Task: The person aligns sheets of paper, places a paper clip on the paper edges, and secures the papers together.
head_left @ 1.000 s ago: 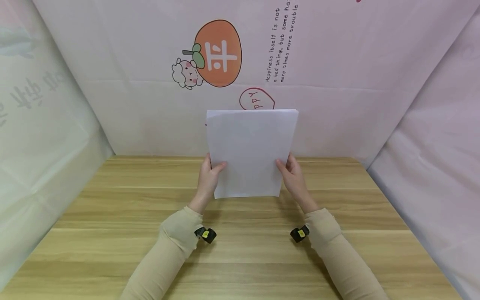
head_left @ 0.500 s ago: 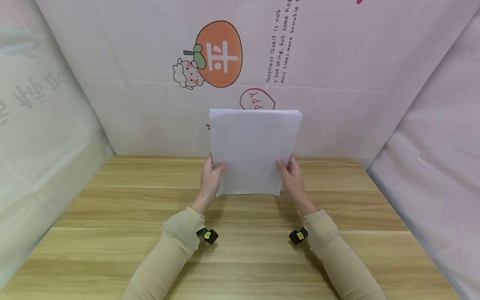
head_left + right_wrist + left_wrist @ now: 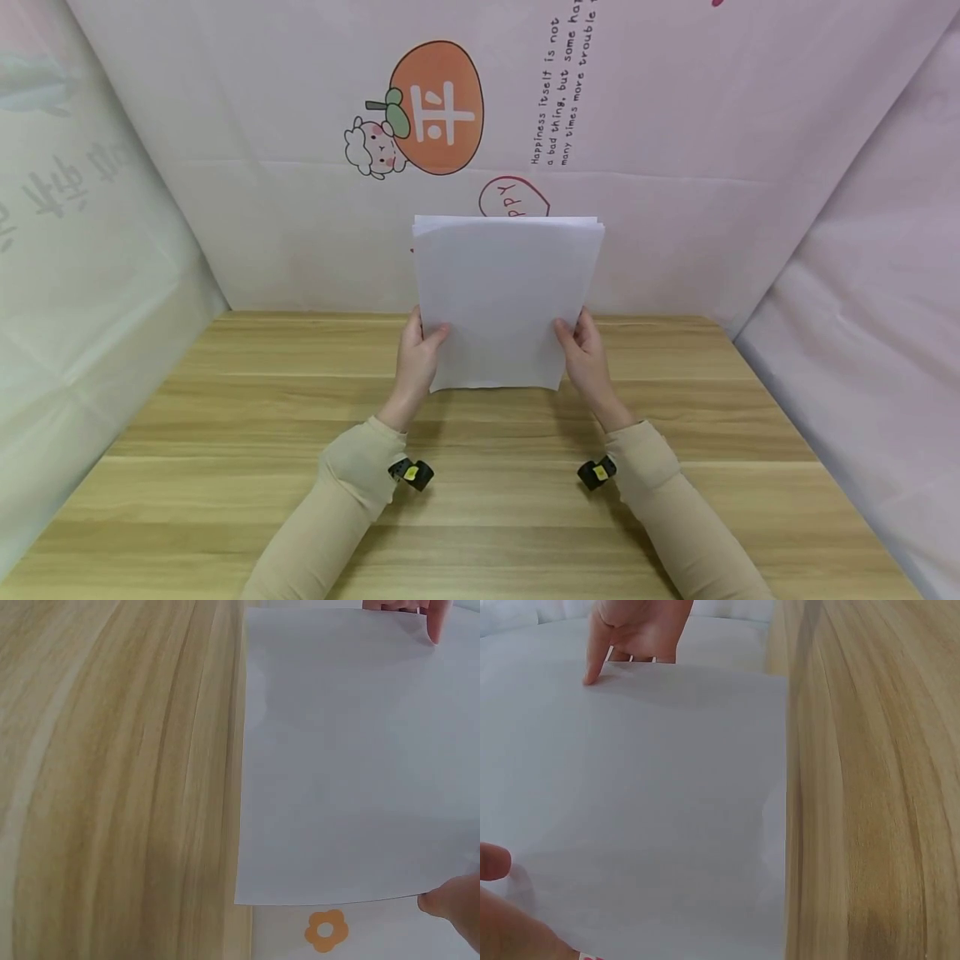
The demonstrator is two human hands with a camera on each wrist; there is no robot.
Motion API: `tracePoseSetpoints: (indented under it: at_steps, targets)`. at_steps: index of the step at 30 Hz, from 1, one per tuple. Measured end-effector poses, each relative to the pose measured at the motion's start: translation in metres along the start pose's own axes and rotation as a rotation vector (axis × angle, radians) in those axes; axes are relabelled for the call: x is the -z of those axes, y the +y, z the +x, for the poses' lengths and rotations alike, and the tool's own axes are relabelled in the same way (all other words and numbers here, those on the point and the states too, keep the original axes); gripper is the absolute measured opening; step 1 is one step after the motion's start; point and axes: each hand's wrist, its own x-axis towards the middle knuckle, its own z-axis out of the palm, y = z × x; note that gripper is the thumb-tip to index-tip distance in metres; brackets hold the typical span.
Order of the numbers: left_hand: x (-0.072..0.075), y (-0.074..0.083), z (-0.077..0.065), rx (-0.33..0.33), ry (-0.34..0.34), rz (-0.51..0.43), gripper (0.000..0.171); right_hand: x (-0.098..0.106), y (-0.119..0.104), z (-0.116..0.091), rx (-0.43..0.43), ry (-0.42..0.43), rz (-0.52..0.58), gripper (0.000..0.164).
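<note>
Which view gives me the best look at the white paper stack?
The head view: it shows all four corners of the white paper stack, with the left hand and right hand gripping its sides. The left wrist view cuts it off at the picture's left and bottom, the right wrist view at the right.

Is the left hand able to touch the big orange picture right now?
Probably not: the left hand is busy gripping one edge of the white paper, and the orange picture looks farther back. Nothing covers it, though.

White paper (image 3: 502, 283) — tan, wood-grained table (image 3: 495, 508) — beige sleeves (image 3: 315, 525)
</note>
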Motion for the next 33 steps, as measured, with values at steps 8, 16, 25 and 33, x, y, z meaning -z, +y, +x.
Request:
tracePoseSetpoints:
  at_steps: [8, 16, 25, 33]
  targets:
    - [0.003, 0.007, -0.002, 0.078, -0.025, -0.018, 0.061, 0.001, 0.001, -0.001, -0.009, -0.008, 0.004, 0.044]
    - [0.006, 0.007, 0.004, 0.037, 0.002, -0.005, 0.036, 0.000, -0.001, -0.001, -0.023, -0.017, 0.000, 0.047]
    - [0.008, 0.031, 0.007, 0.013, -0.034, -0.006, 0.037, 0.000, -0.008, 0.005, -0.007, 0.011, 0.011, 0.048]
    - [0.006, 0.032, 0.014, -0.025, -0.045, -0.065, 0.045, 0.001, -0.015, 0.011, 0.041, 0.003, 0.027, 0.049]
